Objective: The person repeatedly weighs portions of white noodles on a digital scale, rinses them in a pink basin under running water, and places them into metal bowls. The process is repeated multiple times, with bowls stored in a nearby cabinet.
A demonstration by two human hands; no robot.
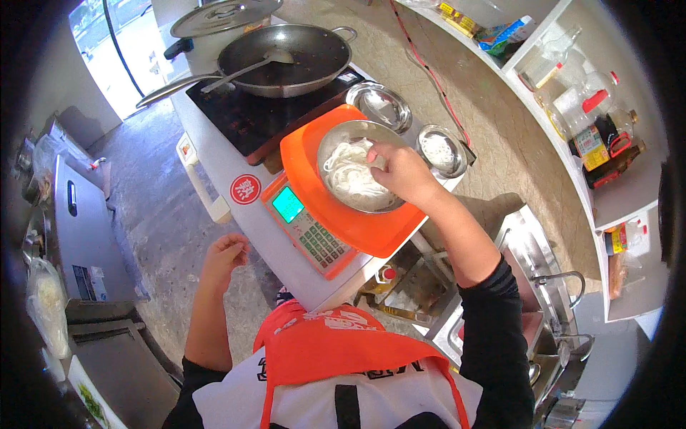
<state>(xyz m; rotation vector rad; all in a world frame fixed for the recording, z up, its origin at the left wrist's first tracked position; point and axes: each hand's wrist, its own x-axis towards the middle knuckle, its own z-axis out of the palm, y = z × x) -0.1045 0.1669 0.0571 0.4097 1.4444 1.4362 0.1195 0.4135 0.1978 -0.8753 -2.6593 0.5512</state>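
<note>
A steel bowl (391, 134) of white noodles (351, 169) rests on the orange pan (300, 150) of an electronic scale. My right hand (399, 169) reaches over the bowl's right side, thumb and fingers apart at the noodles, with nothing visibly held. The scale's lit display (288, 204) and keypad (321, 244) face my side. My left hand (226, 254) hangs beside the counter's left edge, its fingers curled in towards the thumb, and no object shows in it. Right of the scale stands a small steel bowl (455, 155) with white shreds inside.
Behind the scale, a wok (284, 88) with a ladle (241, 72) sits on a black induction cooker (230, 126). A shiny steel bowl (379, 106) stands close by. A lidded pot (201, 53) is farther back. Shelves with bottles (595, 102) and a sink (528, 268) lie right.
</note>
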